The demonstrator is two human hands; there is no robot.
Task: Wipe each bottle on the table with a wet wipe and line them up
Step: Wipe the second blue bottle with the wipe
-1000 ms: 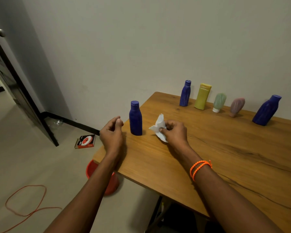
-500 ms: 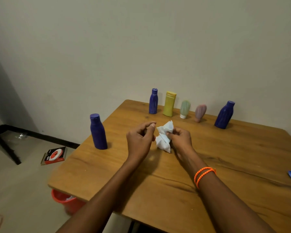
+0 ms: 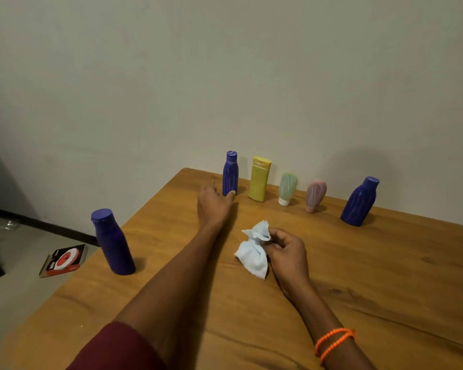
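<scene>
Left hand (image 3: 215,203): stretched to the far left of the table (image 3: 385,276), fingertips at the base of the slim blue bottle (image 3: 230,174). A fingertip touches the bottle, but the fingers are not closed round it; the hand is loosely open and holds nothing.
Right hand (image 3: 286,251): near the middle of the table, fingers curled on a bunched white wipe (image 3: 254,251) that hangs from it onto the wood.
Row at the far edge: five containers standing upright along the wall, left to right: slim blue bottle, yellow bottle (image 3: 259,179), green tube (image 3: 288,188), pink tube (image 3: 315,195), wide blue bottle (image 3: 360,202). The first four stand close together; the wide blue one is set apart to the right.
Stray bottle: a sixth, blue bottle (image 3: 113,243) stands alone at the near left edge, well apart from the row.
Progress: most look lined up already. Which have been wiped cannot be told from surfaces alone.
Left to do: by the reach, the slim blue bottle seems next for wiping. The stray bottle has yet to join the row, and the gap before the wide blue one may need closing.
Floor: a red and white box (image 3: 64,260) lies left of the table.
</scene>
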